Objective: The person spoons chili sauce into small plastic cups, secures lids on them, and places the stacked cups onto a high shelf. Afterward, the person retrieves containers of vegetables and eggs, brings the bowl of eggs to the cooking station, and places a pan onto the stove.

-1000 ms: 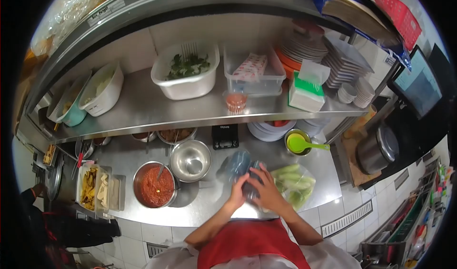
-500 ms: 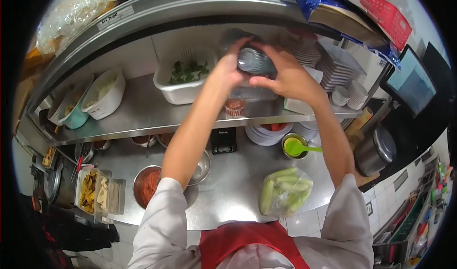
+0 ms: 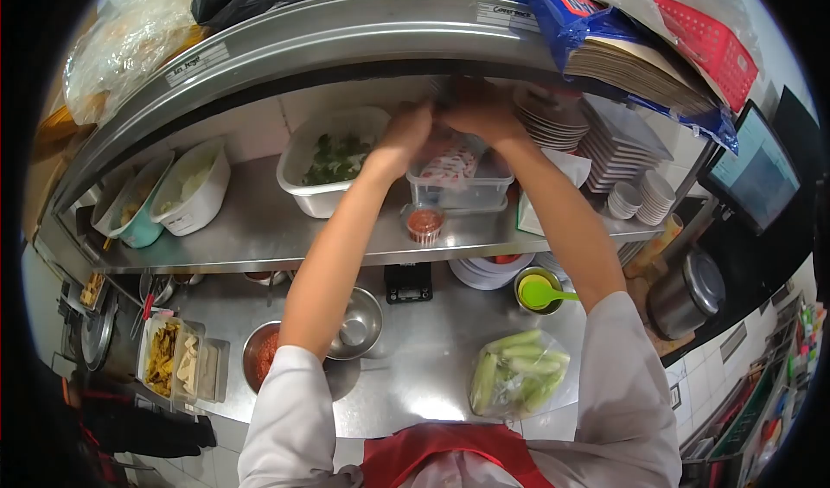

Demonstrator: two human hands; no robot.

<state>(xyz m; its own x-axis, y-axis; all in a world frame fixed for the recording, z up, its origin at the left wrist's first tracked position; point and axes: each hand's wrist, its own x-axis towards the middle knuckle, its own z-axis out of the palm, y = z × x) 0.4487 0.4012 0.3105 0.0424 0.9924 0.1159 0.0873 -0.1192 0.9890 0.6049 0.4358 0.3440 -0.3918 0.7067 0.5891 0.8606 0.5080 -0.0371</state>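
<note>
My left hand (image 3: 408,129) and my right hand (image 3: 486,114) reach to the back of the steel shelf, under the upper ledge. Both are smeared by motion and partly in shadow, so their fingers do not show clearly. A dark, blurred shape (image 3: 444,92) lies between them; I cannot make out its kind or whether it is held. Below the hands stands a clear plastic container (image 3: 458,192) with red-and-white contents. In front of it sits a small clear cup of red sauce (image 3: 424,225). A white tub of green leaves (image 3: 313,196) stands left of my hands.
Stacked plates (image 3: 553,125) and small bowls (image 3: 654,196) stand right on the shelf. White tubs (image 3: 186,207) are at its left. Below are a black scale (image 3: 408,284), a steel bowl (image 3: 356,324), bagged green vegetables (image 3: 519,371) and a cup with a green spoon (image 3: 538,293).
Both hands have moved up and deeper into the shelf from in front of it, where they held a rounded, shiny, dark-grey see-through item. The container below them is now less covered.
</note>
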